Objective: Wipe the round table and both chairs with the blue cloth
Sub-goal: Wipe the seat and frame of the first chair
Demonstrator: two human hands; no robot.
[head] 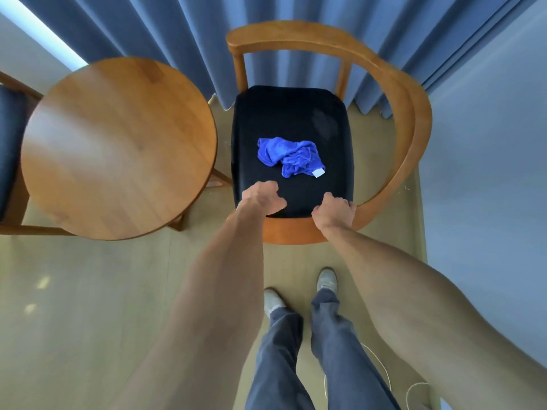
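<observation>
A crumpled blue cloth with a white tag lies in the middle of the black seat of a wooden chair. My left hand hovers over the seat's front left corner, fingers curled, holding nothing, a short way from the cloth. My right hand grips the chair's front right corner where the curved armrest meets the frame. The round wooden table stands just left of this chair. A second chair with a dark seat shows partly at the far left, behind the table.
Blue curtains hang behind the table and chair. A pale wall runs along the right. My legs and shoes stand on light wooden floor in front of the chair. A thin white cable lies on the floor at lower right.
</observation>
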